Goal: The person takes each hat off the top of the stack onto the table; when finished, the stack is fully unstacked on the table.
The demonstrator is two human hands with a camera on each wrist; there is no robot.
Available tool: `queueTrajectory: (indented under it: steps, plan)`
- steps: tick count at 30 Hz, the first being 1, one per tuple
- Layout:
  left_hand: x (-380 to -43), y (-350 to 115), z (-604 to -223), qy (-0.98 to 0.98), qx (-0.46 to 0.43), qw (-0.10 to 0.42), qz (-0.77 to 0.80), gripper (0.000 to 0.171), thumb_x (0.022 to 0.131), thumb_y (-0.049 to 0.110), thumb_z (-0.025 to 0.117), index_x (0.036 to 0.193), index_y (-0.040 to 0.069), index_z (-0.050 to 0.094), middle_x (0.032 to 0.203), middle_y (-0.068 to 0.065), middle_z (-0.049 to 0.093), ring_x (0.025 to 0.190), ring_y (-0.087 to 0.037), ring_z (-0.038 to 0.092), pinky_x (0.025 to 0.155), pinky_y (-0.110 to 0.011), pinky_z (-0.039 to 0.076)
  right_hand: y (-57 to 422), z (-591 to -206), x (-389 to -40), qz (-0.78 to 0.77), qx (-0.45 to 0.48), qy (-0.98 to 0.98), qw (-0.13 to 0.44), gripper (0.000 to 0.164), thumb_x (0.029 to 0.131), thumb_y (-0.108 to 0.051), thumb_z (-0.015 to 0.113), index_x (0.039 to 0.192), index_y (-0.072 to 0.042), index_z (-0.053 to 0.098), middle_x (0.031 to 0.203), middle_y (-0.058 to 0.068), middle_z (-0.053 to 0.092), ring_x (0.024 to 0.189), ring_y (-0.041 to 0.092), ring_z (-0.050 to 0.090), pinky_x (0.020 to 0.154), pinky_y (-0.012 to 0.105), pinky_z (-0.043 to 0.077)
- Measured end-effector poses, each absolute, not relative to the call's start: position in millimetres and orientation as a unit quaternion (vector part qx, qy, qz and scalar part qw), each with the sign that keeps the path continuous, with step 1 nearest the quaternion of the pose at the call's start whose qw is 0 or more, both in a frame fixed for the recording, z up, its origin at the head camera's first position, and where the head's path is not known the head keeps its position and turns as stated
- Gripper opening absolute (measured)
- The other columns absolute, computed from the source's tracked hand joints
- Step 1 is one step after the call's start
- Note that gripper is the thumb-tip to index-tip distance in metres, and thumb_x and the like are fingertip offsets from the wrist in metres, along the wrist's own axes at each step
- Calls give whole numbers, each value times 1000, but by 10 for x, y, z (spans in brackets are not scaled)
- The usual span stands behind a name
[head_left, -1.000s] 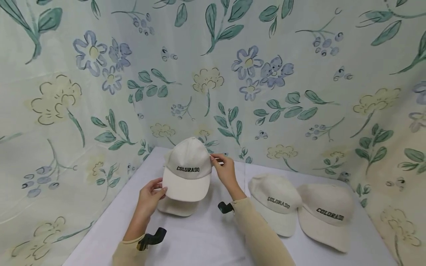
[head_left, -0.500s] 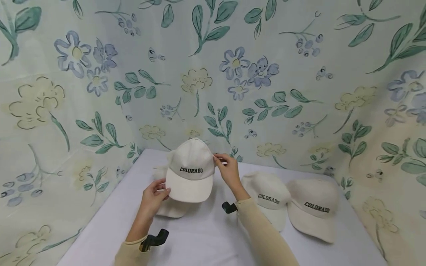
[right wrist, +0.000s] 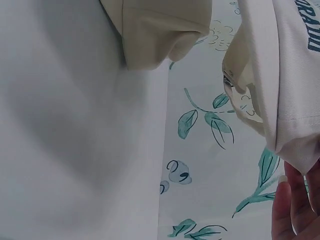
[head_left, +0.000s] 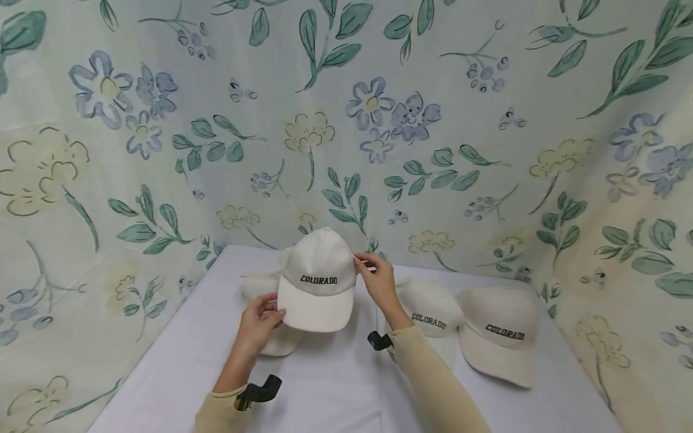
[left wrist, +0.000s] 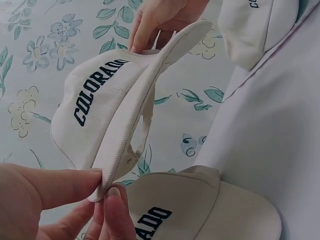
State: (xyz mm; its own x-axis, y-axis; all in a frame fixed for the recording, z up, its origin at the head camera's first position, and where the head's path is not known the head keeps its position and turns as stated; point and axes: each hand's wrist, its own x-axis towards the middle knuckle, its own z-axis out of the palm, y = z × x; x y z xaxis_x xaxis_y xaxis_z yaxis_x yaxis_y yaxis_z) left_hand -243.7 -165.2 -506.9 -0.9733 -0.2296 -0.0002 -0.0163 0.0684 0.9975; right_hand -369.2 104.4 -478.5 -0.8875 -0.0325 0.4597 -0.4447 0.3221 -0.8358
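Note:
An off-white baseball cap (head_left: 318, 264) with dark COLORADO lettering hangs above the table, its front facing me. My left hand (head_left: 260, 322) pinches the edge of its brim between thumb and fingers, plain in the left wrist view too. On the other side my right hand (head_left: 379, 284) pinches the lower side of the crown; in the right wrist view its fingers (right wrist: 298, 205) show at the cap's corner. Behind and below lies a second cap (left wrist: 185, 197), partly hidden by the held one and my left hand.
Two more COLORADO caps sit side by side on the right: a cream one (head_left: 433, 300), partly covered by my right sleeve (head_left: 433, 376), and a slightly pinker one (head_left: 500, 316). White cloth covers the table (head_left: 330, 397). A floral curtain (head_left: 346, 120) hangs behind and at the sides.
Both hands have carried the cap rightward, away from the cap on the left, which now shows more of itself. The head view has turned somewhat to the right. Both grips are unchanged.

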Motion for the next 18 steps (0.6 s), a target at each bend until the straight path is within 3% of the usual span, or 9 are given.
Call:
queueTrajectory:
  steps: [8, 18]
  plan:
    - [-2454, -1507, -5093, -726, 71, 64, -681, 46, 93, -3, 69, 137, -4, 53, 108, -18, 60, 84, -15, 62, 74, -24, 57, 1231, -4866, -3668, 563, 129, -795, 185, 18, 98, -21, 71, 113, -12, 77, 109, 2, 73, 94, 21, 65, 75, 31, 55]
    - [-2461, -1325, -5184, -728, 66, 48, -680, 46, 91, -5, 70, 135, -6, 53, 105, -18, 62, 79, -14, 62, 71, -26, 57, 1448, -4932, -3594, 549, 109, -808, 185, 17, 99, -18, 70, 113, -12, 77, 108, 3, 72, 94, 22, 65, 76, 32, 54]
